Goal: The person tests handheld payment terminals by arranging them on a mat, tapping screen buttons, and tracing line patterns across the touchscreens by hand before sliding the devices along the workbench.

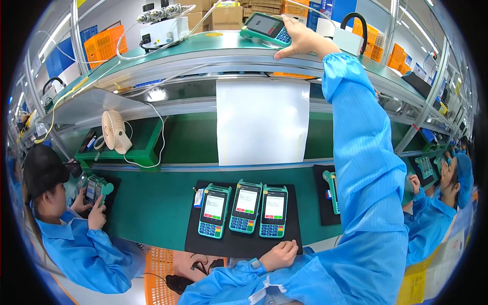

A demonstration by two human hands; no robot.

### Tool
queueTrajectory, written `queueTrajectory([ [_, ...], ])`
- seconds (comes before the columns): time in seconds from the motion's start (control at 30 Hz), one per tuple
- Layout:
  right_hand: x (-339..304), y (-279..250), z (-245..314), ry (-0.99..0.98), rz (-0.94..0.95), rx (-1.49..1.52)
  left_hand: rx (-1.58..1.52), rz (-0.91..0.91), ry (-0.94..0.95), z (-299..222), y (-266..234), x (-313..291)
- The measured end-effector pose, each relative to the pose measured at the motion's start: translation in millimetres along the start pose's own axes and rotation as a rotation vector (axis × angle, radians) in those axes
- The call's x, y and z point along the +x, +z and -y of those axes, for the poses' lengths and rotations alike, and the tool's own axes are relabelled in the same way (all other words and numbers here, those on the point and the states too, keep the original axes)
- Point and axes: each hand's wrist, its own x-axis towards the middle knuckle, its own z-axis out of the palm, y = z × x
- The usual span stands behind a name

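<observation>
Across the black mat [239,243], three payment terminals [246,204] lie side by side, screens toward me, probably so all read at a glance. A fourth terminal [265,25] is at the green shelf [203,44]. My left hand [280,255] curls at the mat's front edge; I cannot tell if around anything. My right hand [305,39] touches the fourth terminal's keypad end, perhaps steadying it; a firm clamp I cannot confirm.

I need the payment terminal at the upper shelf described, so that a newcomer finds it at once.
Above the green bench, find the green-topped upper shelf. There, the right grip holds a payment terminal by its keypad end. Its screen looks dark, whereas the three terminals on the black mat below show bright white screens.
</observation>
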Motion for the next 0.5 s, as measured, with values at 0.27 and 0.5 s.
queueTrajectory([
  [0.27,5.0,8.1,-1.3,0.282,-0.042,0.533,-0.04,0.01,-0.028,-8.9,-5.5,-1.2],
  [0.5,-8.3,22.9,-27.8,0.329,-0.13,0.742,-0.091,0.033,-0.121,-18.6,9.3,8.4],
])
